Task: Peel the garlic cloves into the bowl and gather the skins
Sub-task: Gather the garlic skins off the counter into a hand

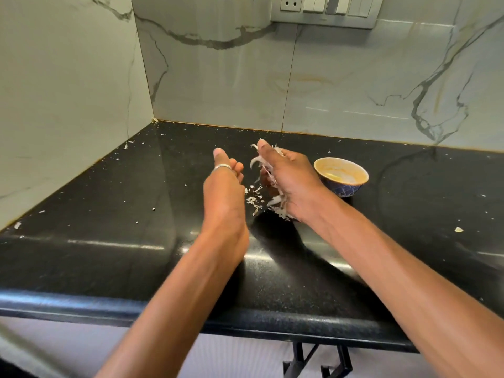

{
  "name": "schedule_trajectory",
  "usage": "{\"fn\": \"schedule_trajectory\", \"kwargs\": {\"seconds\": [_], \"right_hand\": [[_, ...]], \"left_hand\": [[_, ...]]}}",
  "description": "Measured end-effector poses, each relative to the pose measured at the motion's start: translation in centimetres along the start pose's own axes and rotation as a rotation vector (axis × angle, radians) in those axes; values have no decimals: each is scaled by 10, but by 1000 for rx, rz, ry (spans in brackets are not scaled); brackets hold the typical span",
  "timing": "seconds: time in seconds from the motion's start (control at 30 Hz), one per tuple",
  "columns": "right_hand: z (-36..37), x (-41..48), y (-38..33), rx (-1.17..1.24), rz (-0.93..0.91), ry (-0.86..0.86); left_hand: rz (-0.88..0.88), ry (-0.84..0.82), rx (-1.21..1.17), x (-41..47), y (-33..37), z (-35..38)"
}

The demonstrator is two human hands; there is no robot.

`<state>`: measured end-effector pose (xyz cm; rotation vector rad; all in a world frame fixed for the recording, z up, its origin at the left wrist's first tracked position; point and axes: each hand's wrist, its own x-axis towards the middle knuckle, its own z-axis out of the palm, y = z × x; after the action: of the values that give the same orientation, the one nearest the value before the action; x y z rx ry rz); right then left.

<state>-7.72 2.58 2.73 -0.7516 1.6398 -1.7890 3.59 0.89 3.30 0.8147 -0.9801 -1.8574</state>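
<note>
A person's right hand [291,184] clutched a bunch of garlic skins [259,162] above a black counter [109,214], fingers curled round the papery wad with strips hanging out on its left side. The left hand [223,192] stood on edge just left of it, fingers relaxed and mostly straight, a ring on one of them, and held nothing that could be seen; the two hands were apart. Loose scraps [254,199] lay on the counter between and beneath the hands, with smaller flecks scattered toward the far-left corner and a stray piece [458,229] off to the right.

A small bowl [344,190], blue-patterned outside and tan inside, sat on the counter just right of the right hand. It held a few pale pieces low in the bottom, likely peeled cloves [335,175]; how many could not be told.

The skins looked feather-light, dry and brittle, liable to crumble, cling to fingers or drift at a breath. They would probably be best swept together with the edge of a flat hand and scooped loosely, not pinched one at a time. The bowl appeared light enough to slide if knocked
</note>
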Motion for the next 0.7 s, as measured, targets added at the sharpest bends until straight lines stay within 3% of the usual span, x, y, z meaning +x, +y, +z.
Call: {"fn": "schedule_trajectory", "kwargs": {"seconds": [0.1, 0.2, 0.43, 0.7], "right_hand": [[14, -12, -8, 206, 85, -10], [25, -22, -9, 268, 37, -13], [29, -34, -2, 87, -170, 52], [40, -33, 12, -71, -181, 112]], "left_hand": [[-61, 49, -162, -7, -10, 16], [-130, 79, -332, -13, -12, 25], [-132, 17, -426, -11, -14, 18], [-139, 11, -367, -3, -17, 15]]}}
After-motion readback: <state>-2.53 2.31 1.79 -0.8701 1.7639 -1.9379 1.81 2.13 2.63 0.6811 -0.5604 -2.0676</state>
